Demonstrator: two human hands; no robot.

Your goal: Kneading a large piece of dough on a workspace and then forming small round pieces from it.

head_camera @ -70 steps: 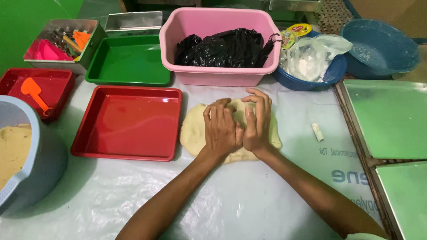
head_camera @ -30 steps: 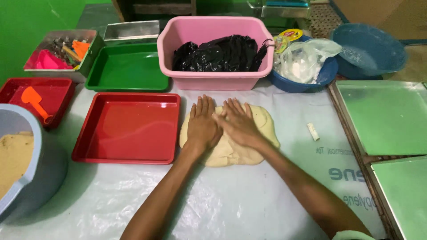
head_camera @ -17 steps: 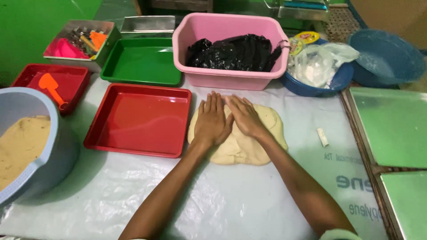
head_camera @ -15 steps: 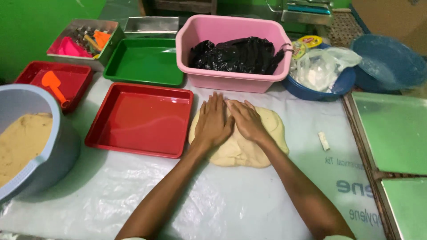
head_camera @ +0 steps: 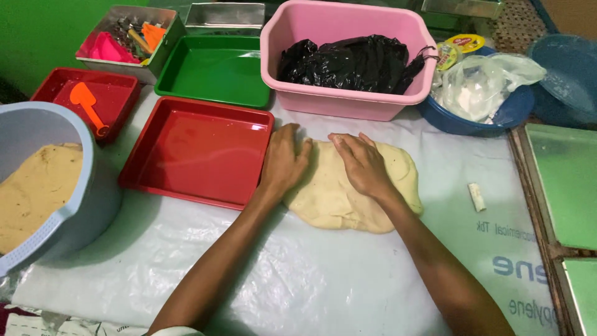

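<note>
A pale, flattened slab of dough (head_camera: 339, 196) lies on the white plastic sheet (head_camera: 298, 280) covering the table. My left hand (head_camera: 284, 160) rests flat on the dough's left edge, fingers together and pointing away from me. My right hand (head_camera: 361, 163) presses palm down on the dough's middle, fingers extended. Neither hand grips anything. The red square tray (head_camera: 198, 149) sits just left of my left hand, almost touching it.
A grey tub holding more dough (head_camera: 37, 186) stands at the left. Behind are a small red tray with an orange scraper (head_camera: 87, 107), a green tray (head_camera: 214, 68), a pink basin with a black bag (head_camera: 348, 59), a blue bowl with plastic bags (head_camera: 482, 93). Green trays (head_camera: 566, 180) sit right.
My hands have moved apart on the dough, the left sliding toward its left edge. The view has shifted, with the grey tub coming further into sight.
</note>
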